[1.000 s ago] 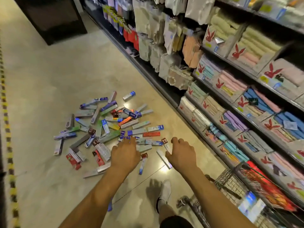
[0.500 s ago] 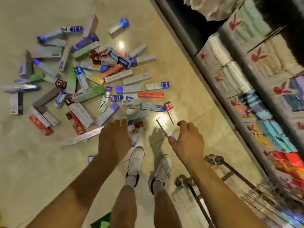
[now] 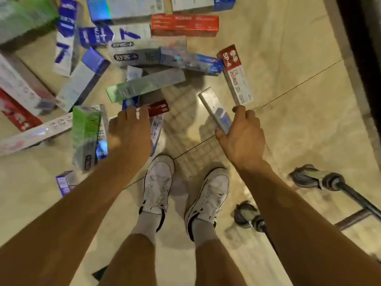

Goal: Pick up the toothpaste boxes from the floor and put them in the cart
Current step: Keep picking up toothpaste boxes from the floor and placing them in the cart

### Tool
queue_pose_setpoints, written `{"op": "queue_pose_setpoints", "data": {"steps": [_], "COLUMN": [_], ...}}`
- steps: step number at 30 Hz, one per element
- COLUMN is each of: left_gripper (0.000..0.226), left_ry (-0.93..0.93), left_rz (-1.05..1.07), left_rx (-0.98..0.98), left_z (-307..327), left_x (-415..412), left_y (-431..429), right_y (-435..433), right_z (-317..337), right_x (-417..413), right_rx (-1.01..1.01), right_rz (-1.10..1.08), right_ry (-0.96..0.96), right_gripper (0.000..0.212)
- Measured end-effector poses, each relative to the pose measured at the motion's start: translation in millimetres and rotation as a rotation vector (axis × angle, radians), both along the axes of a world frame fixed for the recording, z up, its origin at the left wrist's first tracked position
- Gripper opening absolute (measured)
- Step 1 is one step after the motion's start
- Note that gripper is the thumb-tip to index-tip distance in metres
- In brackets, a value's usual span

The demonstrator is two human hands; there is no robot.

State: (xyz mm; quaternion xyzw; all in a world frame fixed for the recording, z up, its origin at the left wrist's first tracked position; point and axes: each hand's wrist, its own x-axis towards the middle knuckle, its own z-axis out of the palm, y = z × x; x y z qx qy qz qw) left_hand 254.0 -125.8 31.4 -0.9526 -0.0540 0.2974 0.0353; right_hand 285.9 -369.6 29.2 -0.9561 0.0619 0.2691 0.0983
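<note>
Several toothpaste boxes lie scattered over the tiled floor (image 3: 288, 65) in front of my feet. My right hand (image 3: 241, 137) grips the near end of a silver box (image 3: 213, 107), thumb on one side and fingers on the other. My left hand (image 3: 129, 135) reaches down onto a white and blue box (image 3: 155, 129) with a dark red end (image 3: 158, 107); whether its fingers close around the box is hidden by the back of the hand. A red and white box (image 3: 235, 73) lies just beyond my right hand. Only the cart's wheels (image 3: 307, 178) and lower frame show, at the right.
My two white shoes (image 3: 157, 182) stand just behind the pile. A green box (image 3: 85, 133) lies left of my left hand, a pale green one (image 3: 144, 87) beyond it. The dark shelf base (image 3: 362, 48) runs along the right edge.
I have bent much lower, so the boxes look far larger. My right hand has closed on the silver box. My left hand has come down onto the white and blue box.
</note>
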Motion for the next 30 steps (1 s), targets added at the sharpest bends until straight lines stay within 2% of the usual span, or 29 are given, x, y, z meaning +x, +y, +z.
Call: {"op": "queue_pose_setpoints", "data": {"steps": [3,6,8,12,16,22,26,30], "left_gripper": [0.068,0.072,0.062,0.047,0.052,0.048,0.044,0.038], "left_ry": [-0.127,-0.097,-0.076,-0.053,-0.034,-0.073,-0.134,-0.18], "left_rz": [0.024,0.038,0.049,0.076,0.083,0.07,0.063,0.116], "left_rx": [0.004,0.02,0.023,0.057,0.032,-0.052,-0.056,-0.154], "left_z": [-52.1,-92.4,-110.0,-121.0,-113.6,-41.3,60.4,188.4], "left_x": [-0.1,8.0,11.9,13.7,18.1,24.3,38.0,64.5], "left_y": [3.1,9.2,14.4,20.3,20.8,8.0,-6.6,-16.7], "right_y": [1.3,0.4,-1.6,-2.6,-0.8,7.3,13.7,18.2], "right_z": [-51.9,-94.5,-117.1,-148.5,-151.2,-75.6,22.6,149.5], "right_x": [-1.0,-0.6,-0.5,-5.9,-8.6,-12.5,-6.2,13.0], "right_rx": [0.006,-0.015,-0.048,-0.077,-0.07,0.011,0.054,0.086], "right_rz": [-0.024,-0.056,-0.067,-0.074,-0.111,-0.137,-0.201,-0.211], "right_ry": [-0.01,-0.022,-0.023,-0.015,-0.03,-0.025,-0.04,-0.1], "right_gripper": [0.064,0.066,0.065,0.05,0.038,0.034,0.033,0.034]}}
